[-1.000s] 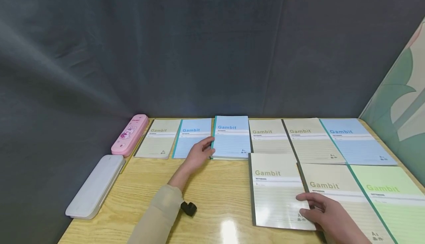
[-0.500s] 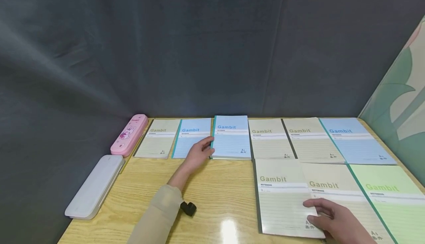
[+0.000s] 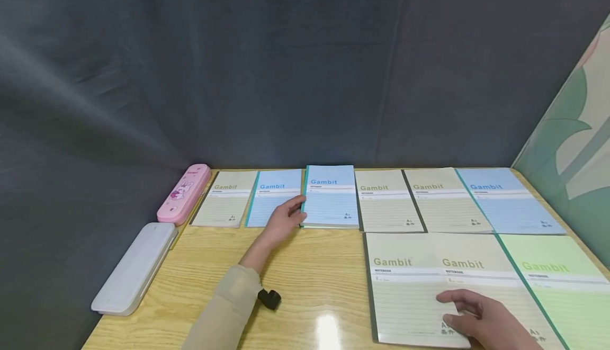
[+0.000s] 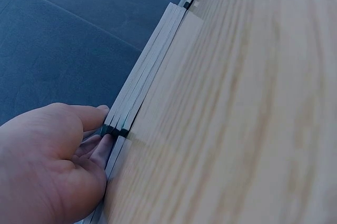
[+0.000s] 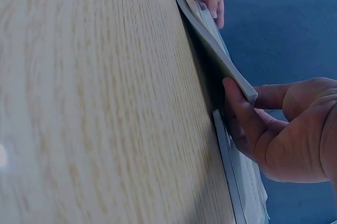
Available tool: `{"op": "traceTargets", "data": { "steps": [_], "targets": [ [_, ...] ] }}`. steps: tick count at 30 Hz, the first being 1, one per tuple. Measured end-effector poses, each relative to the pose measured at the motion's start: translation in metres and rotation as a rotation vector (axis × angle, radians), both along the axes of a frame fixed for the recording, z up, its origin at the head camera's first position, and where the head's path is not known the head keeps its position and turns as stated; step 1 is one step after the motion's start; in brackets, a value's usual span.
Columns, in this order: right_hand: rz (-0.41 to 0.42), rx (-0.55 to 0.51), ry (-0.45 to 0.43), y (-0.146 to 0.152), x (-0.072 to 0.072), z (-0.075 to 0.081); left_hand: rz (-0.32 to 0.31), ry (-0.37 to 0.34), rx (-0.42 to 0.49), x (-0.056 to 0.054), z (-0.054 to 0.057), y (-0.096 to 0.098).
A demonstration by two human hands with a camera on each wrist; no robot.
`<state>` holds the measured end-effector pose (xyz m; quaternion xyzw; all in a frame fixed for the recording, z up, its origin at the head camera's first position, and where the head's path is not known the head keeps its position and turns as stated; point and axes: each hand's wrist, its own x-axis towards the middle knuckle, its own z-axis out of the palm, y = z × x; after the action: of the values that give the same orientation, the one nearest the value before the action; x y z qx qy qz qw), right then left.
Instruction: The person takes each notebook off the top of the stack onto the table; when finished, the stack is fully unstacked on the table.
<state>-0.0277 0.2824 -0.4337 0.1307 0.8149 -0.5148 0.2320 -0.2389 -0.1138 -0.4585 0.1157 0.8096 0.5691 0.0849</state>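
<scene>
My left hand (image 3: 281,222) is at the spine edge of a blue notebook (image 3: 333,202) on a small stack. In the left wrist view the thumb and index finger grip the dark spine end of that stack (image 4: 142,82). At the front right, my right hand (image 3: 483,315) holds a beige notebook (image 3: 405,302) with a dark spine by its right edge. The right wrist view shows this beige notebook (image 5: 210,37) bent, its held edge raised between thumb and fingers. Its raised edge overlaps another beige notebook (image 3: 481,249).
Along the back edge lie more notebooks: beige (image 3: 224,202), blue (image 3: 274,183), beige (image 3: 388,202), beige (image 3: 448,202) and blue (image 3: 510,202). A green notebook (image 3: 553,286) lies front right. At left are a pink pencil case (image 3: 183,194) and a white case (image 3: 135,268). Behind hangs dark cloth (image 3: 286,74).
My right hand has brought the beige notebook nearer the body and slightly right, uncovering the lower part of the beige notebook behind it. The left hand stays at the blue notebook.
</scene>
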Motion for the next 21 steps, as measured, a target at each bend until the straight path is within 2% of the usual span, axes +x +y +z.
{"op": "traceTargets", "data": {
  "steps": [7, 15, 21],
  "targets": [
    [0.036, 0.021, 0.021, -0.002, 0.000, 0.004, -0.003, -0.001, 0.010, 0.002, 0.001, 0.000],
    [0.073, 0.197, 0.035, -0.002, -0.005, 0.008, -0.008, 0.007, 0.030, 0.003, 0.003, 0.001],
    [0.096, 0.257, 0.030, -0.003, -0.006, 0.012, 0.002, 0.000, 0.006, 0.002, 0.002, 0.001]
  ]
}}
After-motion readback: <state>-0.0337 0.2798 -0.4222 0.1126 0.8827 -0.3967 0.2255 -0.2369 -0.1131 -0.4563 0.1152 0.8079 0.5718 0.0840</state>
